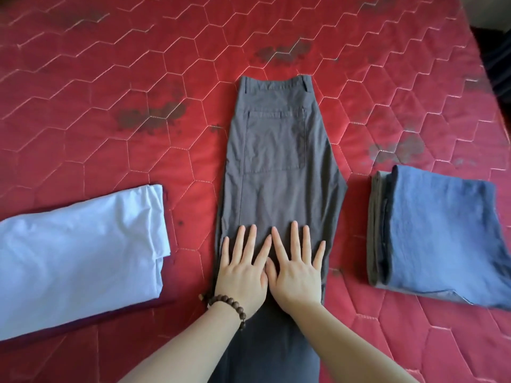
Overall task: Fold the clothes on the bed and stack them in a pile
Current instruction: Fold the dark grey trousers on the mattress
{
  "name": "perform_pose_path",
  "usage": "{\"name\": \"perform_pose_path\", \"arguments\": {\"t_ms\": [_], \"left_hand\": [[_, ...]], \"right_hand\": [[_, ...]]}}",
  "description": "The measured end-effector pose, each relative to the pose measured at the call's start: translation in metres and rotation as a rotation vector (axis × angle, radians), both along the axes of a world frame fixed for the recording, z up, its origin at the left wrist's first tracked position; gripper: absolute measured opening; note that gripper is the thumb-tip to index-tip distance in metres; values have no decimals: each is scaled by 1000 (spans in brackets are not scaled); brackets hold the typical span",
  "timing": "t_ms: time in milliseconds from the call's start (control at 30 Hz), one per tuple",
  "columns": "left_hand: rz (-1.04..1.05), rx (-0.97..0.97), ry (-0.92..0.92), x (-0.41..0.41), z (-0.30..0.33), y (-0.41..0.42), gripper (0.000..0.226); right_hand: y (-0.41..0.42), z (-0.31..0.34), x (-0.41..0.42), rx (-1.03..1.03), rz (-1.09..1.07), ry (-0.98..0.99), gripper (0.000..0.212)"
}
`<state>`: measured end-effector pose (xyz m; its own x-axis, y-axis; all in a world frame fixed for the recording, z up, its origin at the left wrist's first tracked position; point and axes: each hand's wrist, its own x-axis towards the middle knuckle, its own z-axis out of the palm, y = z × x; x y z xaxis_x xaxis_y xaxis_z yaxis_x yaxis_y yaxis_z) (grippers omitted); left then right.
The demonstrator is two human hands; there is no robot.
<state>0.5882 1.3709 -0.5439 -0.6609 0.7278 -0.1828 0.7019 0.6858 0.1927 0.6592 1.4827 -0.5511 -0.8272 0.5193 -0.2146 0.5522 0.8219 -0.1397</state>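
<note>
Grey trousers [276, 150] lie lengthwise in the middle of the red quilted bed [138, 78], folded leg over leg, waistband far from me and back pocket facing up. My left hand [243, 269] and my right hand [297, 269] lie flat side by side on the trousers, fingers straight and spread, pressing the cloth. A beaded bracelet [229, 305] circles my left wrist. A folded white garment [80, 252] lies to the left on top of a dark maroon one [91, 320]. To the right, a folded blue garment [442, 230] rests on a folded grey-brown one [375, 230].
The mattress shows dark stains [154, 116] near the trousers and further back. The bed's right edge [481, 51] runs along the upper right, with dark floor beyond it.
</note>
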Motion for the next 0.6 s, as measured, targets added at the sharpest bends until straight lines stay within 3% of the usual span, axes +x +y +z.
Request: {"name": "perform_pose_path", "arguments": {"t_ms": [600], "left_hand": [[-101,-31,-16,156,-5,-158,66]], "right_hand": [[-161,-1,167,-11,-27,-18,60]]}}
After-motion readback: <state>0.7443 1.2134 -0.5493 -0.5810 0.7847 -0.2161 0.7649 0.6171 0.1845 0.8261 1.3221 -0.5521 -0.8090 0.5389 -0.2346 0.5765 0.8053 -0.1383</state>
